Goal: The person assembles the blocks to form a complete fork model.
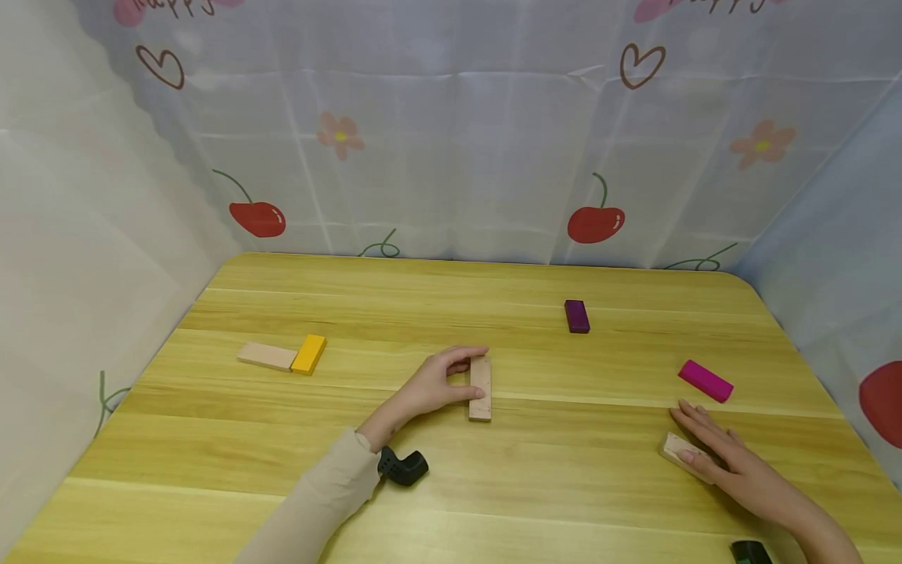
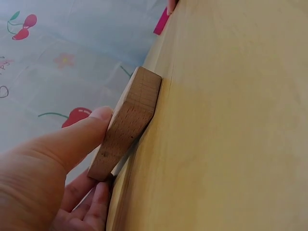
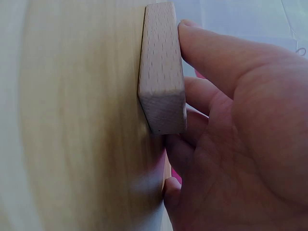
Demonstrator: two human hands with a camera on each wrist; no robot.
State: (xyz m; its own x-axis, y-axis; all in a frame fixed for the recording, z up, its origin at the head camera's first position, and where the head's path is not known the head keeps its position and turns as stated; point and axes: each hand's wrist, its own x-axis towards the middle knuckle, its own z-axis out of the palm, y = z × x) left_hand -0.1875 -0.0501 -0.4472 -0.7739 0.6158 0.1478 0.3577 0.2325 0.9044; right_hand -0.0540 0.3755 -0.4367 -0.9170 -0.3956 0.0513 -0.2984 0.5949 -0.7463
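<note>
At the table's middle my left hand (image 1: 440, 384) holds a plain wooden block (image 1: 481, 403), thumb on its top and fingers around its far end. In the left wrist view, the thumb presses that block (image 2: 127, 122) while the other fingers curl by its lower end. On the right, my right hand (image 1: 740, 470) has its thumb on another plain wooden block (image 1: 674, 448), with the fingers along its far side. The right wrist view shows this block (image 3: 163, 57) against the tabletop, between the table and the hand (image 3: 240, 110).
A magenta block (image 1: 706, 381) lies beyond my right hand, and a purple block (image 1: 577, 316) farther back. At the left, a plain block (image 1: 266, 356) touches a yellow block (image 1: 309, 354). Printed cloth (image 1: 451, 157) hangs behind the wooden table (image 1: 211, 446).
</note>
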